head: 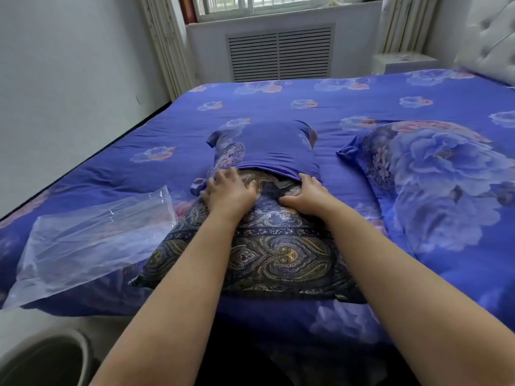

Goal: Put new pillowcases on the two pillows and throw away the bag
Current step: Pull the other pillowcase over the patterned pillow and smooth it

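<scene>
A dark paisley pillow (278,254) lies lengthwise on the bed in front of me. Its far half sits inside a blue-violet pillowcase (267,146). My left hand (228,190) grips the pillowcase's open edge on the left side of the pillow. On the right side, my right hand (309,193) holds the same edge, fingers curled into the cloth. A second pillow (434,176), in a blue flowered case, rests to the right. The clear plastic bag (89,238) lies flat and empty on the bed's near left corner.
The bed (362,107) with a blue flowered sheet fills the view. A grey round bin (44,360) stands on the floor at lower left. A white wall runs along the left, a radiator grille and window stand beyond, and a tufted headboard (493,40) is at far right.
</scene>
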`<state>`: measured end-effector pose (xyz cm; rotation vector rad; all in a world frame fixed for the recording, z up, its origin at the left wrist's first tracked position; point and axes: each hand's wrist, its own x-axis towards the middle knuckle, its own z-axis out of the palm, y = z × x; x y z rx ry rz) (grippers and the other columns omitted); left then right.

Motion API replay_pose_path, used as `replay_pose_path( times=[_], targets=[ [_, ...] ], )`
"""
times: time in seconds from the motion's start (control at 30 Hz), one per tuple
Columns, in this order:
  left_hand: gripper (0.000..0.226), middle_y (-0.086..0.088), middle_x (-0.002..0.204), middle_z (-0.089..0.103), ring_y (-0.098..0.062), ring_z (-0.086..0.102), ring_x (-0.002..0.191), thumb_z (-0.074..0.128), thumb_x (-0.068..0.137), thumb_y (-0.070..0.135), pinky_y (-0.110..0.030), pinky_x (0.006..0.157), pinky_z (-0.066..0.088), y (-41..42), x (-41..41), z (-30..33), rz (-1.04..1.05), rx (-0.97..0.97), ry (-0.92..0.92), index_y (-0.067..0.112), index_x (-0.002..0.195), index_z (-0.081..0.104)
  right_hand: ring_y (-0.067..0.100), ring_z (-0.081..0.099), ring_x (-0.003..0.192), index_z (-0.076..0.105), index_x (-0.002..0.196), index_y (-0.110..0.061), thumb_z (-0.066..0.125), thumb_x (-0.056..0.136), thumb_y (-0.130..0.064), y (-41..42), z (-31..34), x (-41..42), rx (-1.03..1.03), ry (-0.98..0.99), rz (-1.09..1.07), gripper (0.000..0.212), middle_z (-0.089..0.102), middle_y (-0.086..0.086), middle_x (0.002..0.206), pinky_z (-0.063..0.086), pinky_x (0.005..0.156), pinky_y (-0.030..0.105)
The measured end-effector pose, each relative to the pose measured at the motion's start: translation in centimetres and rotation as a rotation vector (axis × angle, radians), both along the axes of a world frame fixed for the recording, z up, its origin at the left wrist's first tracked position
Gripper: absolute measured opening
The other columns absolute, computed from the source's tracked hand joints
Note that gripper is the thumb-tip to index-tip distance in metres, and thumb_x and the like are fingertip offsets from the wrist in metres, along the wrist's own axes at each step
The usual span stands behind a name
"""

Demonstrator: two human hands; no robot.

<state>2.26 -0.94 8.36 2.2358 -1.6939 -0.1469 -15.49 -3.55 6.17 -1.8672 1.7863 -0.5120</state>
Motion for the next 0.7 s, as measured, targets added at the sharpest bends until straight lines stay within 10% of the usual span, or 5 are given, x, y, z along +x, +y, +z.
replay_pose_path(
  times=[0.13,0.43,0.57,0.7],
  targets=[
    [0.091,-0.018,0.148,0.029,-0.04,0.033,0.133,0.037,0.083,0.073,-0.051,0.109,0.028,-0.8,4.4,-0.8,0.177,0.157,0.275,0.01,0.146,0.02,0.038,0.035,0.13,0.028,0.141,-0.014,0.054,0.085,-0.044,-0.1,-0.1,0.2,0.016,0.036,-0.195,0.069,0.035,0.017,0.142,0.034,0.103,0.045],
    [0.049,-0.019,0.12,0.058,-0.035,0.053,0.115,0.053,0.09,0.04,-0.032,0.09,0.039,-0.3,3.9,-0.6,0.04,0.018,0.512,0.002,0.12,0.051,0.035,0.055,0.095,0.043,0.132,-0.01,0.035,0.091,-0.007,-0.7,5.3,-0.8,-0.36,-0.224,-0.3,0.042,0.06,0.018,0.107,0.037,0.067,0.033],
    [0.066,-0.019,0.123,0.056,-0.036,0.053,0.115,0.045,0.086,0.06,-0.038,0.091,0.042,1.3,3.1,-2.3,0.01,0.195,0.26,0.005,0.123,0.046,0.032,0.055,0.111,0.056,0.116,-0.016,0.05,0.088,-0.033,-0.6,5.6,-1.0,-0.243,0.114,-0.096,0.033,0.058,0.013,0.122,0.042,0.086,0.036],
    [0.05,-0.014,0.12,0.044,-0.034,0.044,0.113,0.058,0.084,0.043,-0.044,0.087,0.04,1.3,1.0,-3.0,-0.058,-0.262,-0.095,0.008,0.116,0.042,0.032,0.055,0.11,0.057,0.118,-0.018,0.051,0.09,-0.027,1.9,0.8,0.3,-0.371,0.239,-0.001,0.031,0.059,0.009,0.121,0.042,0.088,0.039]
  ],
)
